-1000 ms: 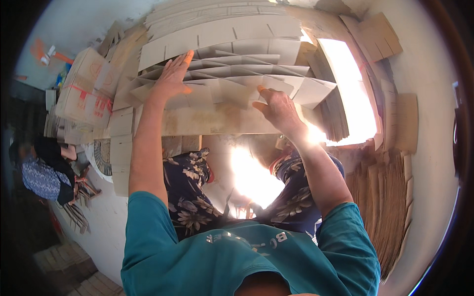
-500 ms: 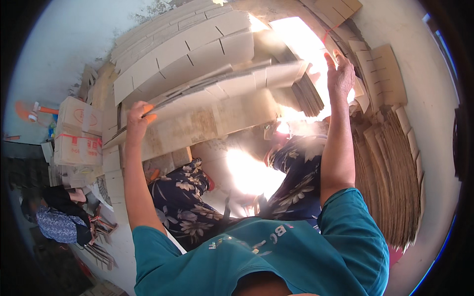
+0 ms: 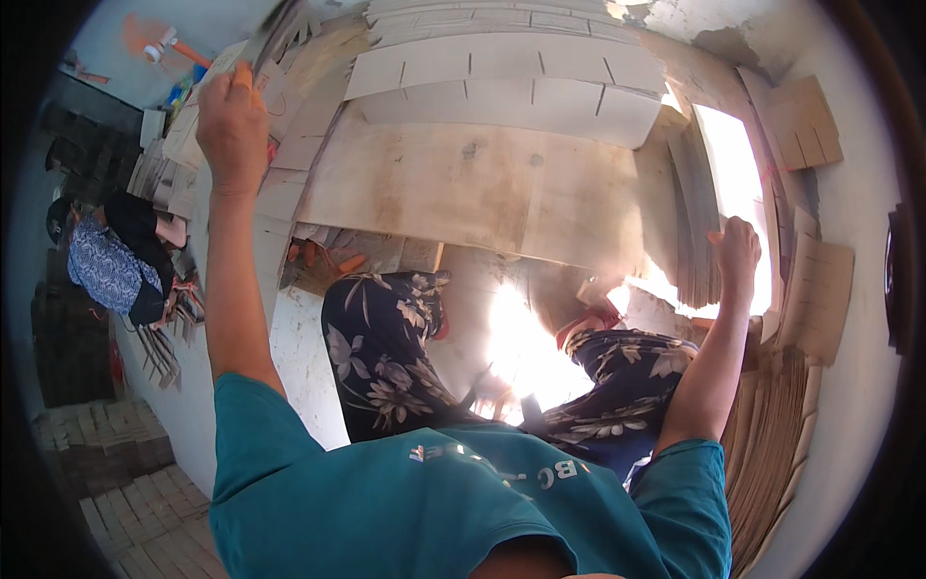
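Note:
My left hand (image 3: 231,130) is raised at the upper left, its fingers closed on a slotted cardboard strip (image 3: 274,39) seen edge-on and blurred. Orange covering shows on a fingertip. My right hand (image 3: 738,253) is at the right, against a sunlit stack of cardboard sheets (image 3: 738,164). Its fingers are curled and the thumb, orange at the tip, points left; glare hides what lies under them. Between my hands is a low wooden board (image 3: 463,183), with a pile of slotted cardboard strips (image 3: 502,101) along its far side.
A tall stack of cardboard (image 3: 767,454) stands by the right wall, with slotted cardboard pieces (image 3: 815,289) above it. Another person (image 3: 111,261) sits at the far left beside cardboard pieces. Bundled cardboard (image 3: 135,521) covers the lower left floor. My legs (image 3: 386,357) straddle a sunlit patch.
The slotted cardboard has left the board, carried up and left by my left hand. My right hand has moved down and right to the sunlit stack. The view has turned left.

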The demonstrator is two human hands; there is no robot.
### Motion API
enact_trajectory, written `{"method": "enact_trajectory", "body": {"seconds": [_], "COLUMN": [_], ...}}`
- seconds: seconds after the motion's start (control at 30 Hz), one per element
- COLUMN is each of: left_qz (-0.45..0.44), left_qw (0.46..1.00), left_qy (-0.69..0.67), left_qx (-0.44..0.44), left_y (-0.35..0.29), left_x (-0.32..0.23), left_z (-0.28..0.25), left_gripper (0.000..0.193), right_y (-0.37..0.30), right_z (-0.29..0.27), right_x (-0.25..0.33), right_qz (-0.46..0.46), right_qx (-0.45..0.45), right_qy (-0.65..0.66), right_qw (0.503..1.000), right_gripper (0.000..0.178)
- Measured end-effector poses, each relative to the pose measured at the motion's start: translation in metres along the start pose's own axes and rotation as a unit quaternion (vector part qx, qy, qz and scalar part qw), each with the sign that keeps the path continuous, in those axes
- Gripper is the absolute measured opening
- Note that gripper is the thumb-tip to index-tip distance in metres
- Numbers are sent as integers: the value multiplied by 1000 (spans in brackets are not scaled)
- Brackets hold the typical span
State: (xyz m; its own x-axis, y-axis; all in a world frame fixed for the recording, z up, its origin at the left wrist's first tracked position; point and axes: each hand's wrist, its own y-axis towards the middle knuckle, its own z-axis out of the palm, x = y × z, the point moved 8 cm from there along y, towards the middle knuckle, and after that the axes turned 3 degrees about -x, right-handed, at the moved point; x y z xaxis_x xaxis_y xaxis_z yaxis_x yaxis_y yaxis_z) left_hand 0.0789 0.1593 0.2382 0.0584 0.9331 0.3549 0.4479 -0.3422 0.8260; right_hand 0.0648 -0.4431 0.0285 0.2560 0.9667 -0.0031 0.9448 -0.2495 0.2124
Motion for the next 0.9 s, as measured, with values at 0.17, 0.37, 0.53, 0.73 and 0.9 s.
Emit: {"method": "enact_trajectory", "body": {"seconds": [0.17,0.37,0.53,0.73,0.9], "left_qz": [-29,-86,-261,-164,-55], "left_qw": [979,922,820,933,913], "left_qy": [123,196,86,-173,-366], "left_qx": [163,322,502,269,170], "left_y": [-113,-216,-223,-139,-38], "left_x": [52,75,44,-44,-181], "left_z": [83,158,171,183,177], "left_gripper": [16,19,45,40,41], "right_y": [-5,-10,-8,-3,-3], "right_z": [-6,-24,-17,-40,-54], "right_x": [12,10,-9,-12,-11], "right_qz": [-78,-83,-38,2,107], "right_qx": [-41,-84,-20,-162,-116], "right_qy": [-26,-23,-48,-80,-23], "right_qw": [996,993,998,984,987], "right_gripper": [17,18,19,20,19]}}
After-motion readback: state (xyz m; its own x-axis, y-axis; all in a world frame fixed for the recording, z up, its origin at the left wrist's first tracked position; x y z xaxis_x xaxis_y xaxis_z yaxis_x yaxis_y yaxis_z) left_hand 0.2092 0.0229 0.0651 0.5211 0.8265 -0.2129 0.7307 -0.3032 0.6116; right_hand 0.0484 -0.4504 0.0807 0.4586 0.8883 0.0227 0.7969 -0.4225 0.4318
